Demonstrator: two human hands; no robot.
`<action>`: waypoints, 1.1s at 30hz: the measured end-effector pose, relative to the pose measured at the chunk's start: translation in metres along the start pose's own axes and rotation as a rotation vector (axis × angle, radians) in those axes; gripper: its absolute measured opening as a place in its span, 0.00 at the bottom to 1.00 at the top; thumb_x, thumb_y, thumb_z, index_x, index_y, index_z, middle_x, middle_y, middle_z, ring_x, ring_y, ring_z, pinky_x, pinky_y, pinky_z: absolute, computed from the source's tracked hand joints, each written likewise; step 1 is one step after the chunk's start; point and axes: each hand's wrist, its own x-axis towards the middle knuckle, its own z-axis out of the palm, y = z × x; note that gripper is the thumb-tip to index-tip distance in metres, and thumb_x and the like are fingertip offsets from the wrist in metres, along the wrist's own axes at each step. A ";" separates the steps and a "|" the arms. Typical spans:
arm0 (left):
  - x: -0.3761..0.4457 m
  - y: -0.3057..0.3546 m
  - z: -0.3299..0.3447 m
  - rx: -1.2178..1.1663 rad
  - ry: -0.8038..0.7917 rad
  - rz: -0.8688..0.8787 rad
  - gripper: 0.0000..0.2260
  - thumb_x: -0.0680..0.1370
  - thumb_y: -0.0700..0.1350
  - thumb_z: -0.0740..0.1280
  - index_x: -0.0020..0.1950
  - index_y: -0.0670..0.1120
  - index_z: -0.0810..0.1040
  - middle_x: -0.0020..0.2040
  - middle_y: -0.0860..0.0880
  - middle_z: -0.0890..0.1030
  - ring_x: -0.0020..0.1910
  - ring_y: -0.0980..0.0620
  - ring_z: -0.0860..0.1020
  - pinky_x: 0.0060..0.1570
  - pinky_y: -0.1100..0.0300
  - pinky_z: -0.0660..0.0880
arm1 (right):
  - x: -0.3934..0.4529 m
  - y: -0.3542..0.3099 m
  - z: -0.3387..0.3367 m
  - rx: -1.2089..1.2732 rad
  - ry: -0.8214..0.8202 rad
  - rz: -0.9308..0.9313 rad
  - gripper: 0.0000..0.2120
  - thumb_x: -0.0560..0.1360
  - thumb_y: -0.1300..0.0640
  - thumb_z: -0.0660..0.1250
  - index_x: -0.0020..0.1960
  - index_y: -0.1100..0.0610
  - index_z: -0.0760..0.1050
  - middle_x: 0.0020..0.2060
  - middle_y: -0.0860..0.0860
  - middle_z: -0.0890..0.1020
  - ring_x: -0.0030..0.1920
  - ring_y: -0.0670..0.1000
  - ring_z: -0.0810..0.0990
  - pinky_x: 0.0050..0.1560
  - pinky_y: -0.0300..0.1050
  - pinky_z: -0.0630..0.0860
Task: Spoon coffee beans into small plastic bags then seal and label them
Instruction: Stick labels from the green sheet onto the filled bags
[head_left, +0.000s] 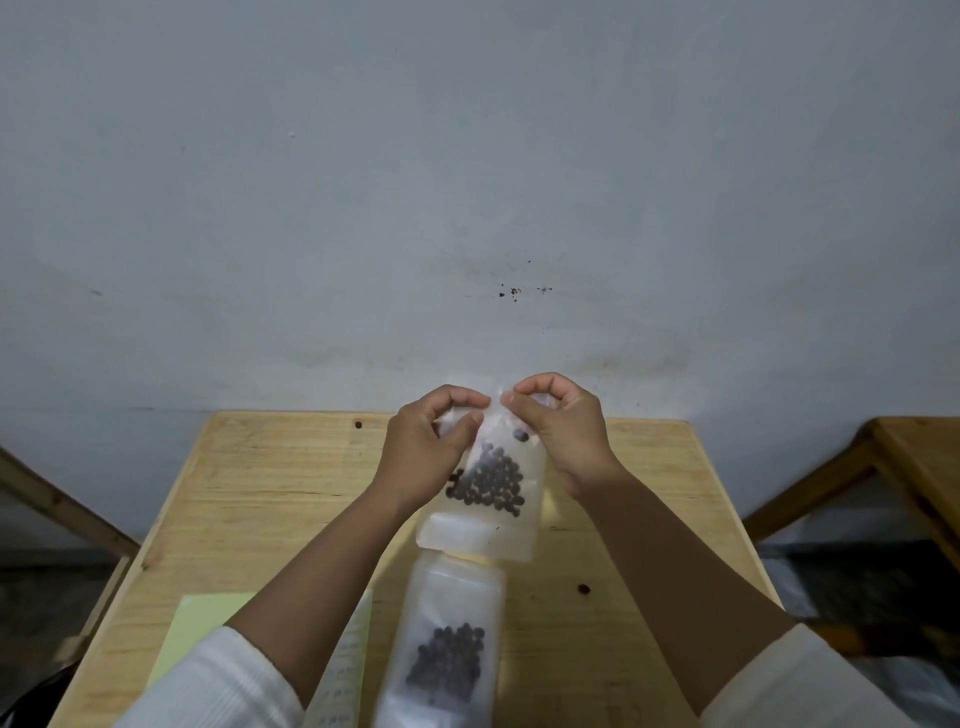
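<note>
Both hands hold one bag (493, 483) above the bench (270, 499): the left hand (431, 447) and right hand (563, 431) each pinch its top edge, beans (491, 483) pooled inside. A second bag (447, 644) of beans lies just nearer than it. Left of that, yellow paper (192, 634) lies partly under the left forearm. A stray bean (583, 588) sits right of the second bag.

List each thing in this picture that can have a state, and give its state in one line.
Left hand: pinches held bag's top.
Right hand: pinches held bag's top.
Held bag: lifted, holds beans.
Second bag: flat on table, holds beans.
Loose bean: lies on table.
</note>
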 end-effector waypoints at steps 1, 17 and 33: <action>0.000 -0.001 0.000 -0.022 0.004 -0.016 0.07 0.76 0.43 0.68 0.48 0.55 0.81 0.39 0.63 0.81 0.34 0.58 0.77 0.42 0.66 0.73 | 0.000 0.000 0.000 0.014 -0.010 0.011 0.07 0.70 0.63 0.72 0.37 0.54 0.77 0.38 0.52 0.78 0.34 0.49 0.75 0.33 0.41 0.75; -0.008 -0.025 -0.028 -0.185 0.068 -0.074 0.11 0.77 0.38 0.65 0.53 0.53 0.81 0.53 0.60 0.81 0.58 0.57 0.77 0.53 0.53 0.78 | -0.010 0.017 0.020 -0.064 -0.153 0.032 0.06 0.73 0.64 0.69 0.47 0.56 0.81 0.37 0.51 0.82 0.36 0.40 0.80 0.40 0.31 0.74; -0.078 -0.070 -0.117 -0.139 0.268 -0.237 0.11 0.77 0.37 0.66 0.56 0.50 0.79 0.54 0.59 0.79 0.56 0.56 0.77 0.45 0.61 0.79 | -0.030 0.064 0.124 -0.019 -0.396 0.163 0.07 0.72 0.65 0.70 0.45 0.55 0.80 0.37 0.53 0.82 0.35 0.45 0.79 0.36 0.29 0.73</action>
